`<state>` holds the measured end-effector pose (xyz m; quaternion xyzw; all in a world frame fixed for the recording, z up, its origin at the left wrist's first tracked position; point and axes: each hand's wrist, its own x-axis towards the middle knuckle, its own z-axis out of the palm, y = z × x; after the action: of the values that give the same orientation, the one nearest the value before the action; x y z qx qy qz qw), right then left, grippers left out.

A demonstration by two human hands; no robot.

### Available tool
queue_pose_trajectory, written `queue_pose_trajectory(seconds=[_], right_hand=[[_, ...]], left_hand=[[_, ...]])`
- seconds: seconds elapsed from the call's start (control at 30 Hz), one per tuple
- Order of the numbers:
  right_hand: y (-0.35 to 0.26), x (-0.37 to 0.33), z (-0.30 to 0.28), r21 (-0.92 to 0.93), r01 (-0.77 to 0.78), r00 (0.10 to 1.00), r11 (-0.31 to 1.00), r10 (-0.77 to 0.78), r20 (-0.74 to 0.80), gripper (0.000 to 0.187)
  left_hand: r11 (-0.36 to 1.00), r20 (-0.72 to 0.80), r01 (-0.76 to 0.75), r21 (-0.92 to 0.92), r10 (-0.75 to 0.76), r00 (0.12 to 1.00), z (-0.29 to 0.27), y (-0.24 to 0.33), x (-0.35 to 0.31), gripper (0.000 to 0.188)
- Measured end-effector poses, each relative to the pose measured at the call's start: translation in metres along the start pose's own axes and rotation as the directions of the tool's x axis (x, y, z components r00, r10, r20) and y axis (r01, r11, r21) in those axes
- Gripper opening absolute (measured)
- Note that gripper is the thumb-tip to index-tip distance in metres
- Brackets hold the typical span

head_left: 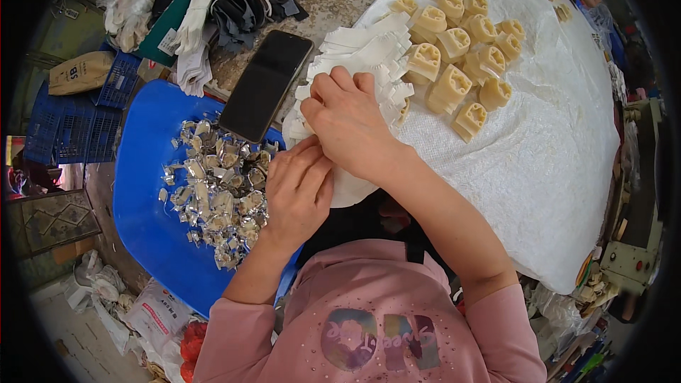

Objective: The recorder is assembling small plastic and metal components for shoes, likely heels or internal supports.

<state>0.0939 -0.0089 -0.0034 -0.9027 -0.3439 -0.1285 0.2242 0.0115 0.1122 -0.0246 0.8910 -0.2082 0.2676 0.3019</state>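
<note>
My right hand (347, 117) rests fingers-curled on a pile of white paper strips (369, 53), pinching at its near edge. My left hand (298, 188) lies just below it, fingers bent toward the same edge of the pile; whatever they pinch is hidden under the fingers. Beyond the strips lies a cluster of several cream-coloured moulded plastic parts (457, 46) on a white woven sheet (553, 142). To my left, a heap of small shiny silver pieces (213, 188) fills a blue plastic surface (145, 198). A black phone (264, 85) lies at its far edge.
Folded white and dark cloth gloves (213, 7) sit on the stone-like tabletop at the back left. Blue crates (67, 124) and a brown sack (79, 71) stand on the floor at left. Bags and red items (170, 326) lie near my left elbow. A machine (635, 241) stands at right.
</note>
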Motion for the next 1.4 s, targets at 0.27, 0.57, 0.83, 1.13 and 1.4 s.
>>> queue_pose_trajectory(seconds=[0.27,0.57,0.83,1.13,1.4], right_hand=[[0.009,-0.004,0.002,0.122,-0.002,1.0,0.993,0.001,0.004,0.018],[0.035,-0.043,-0.05,0.959,0.148,0.826,0.243,0.504,-0.255,0.012],[0.032,-0.084,-0.103,0.912,0.059,0.894,0.406,0.385,-0.229,0.017],[0.071,-0.137,-0.113,0.673,-0.163,0.912,0.722,0.371,-0.177,0.031],[0.094,-0.145,-0.092,0.065,-0.351,0.909,0.934,0.357,-0.215,0.04]], left_hand=[[0.997,-0.013,0.019,0.08,-0.018,1.0,0.003,0.001,-0.001,0.026],[0.989,0.047,0.056,0.137,-0.063,0.997,-0.005,0.002,0.002,0.028],[0.985,0.22,0.118,-0.129,-0.088,0.972,-0.013,0.054,0.041,0.035],[0.47,0.496,0.6,-0.648,-0.337,0.8,0.036,0.073,0.031,0.028],[0.6,0.363,0.286,-0.747,0.008,0.932,0.078,0.087,0.051,0.029]])
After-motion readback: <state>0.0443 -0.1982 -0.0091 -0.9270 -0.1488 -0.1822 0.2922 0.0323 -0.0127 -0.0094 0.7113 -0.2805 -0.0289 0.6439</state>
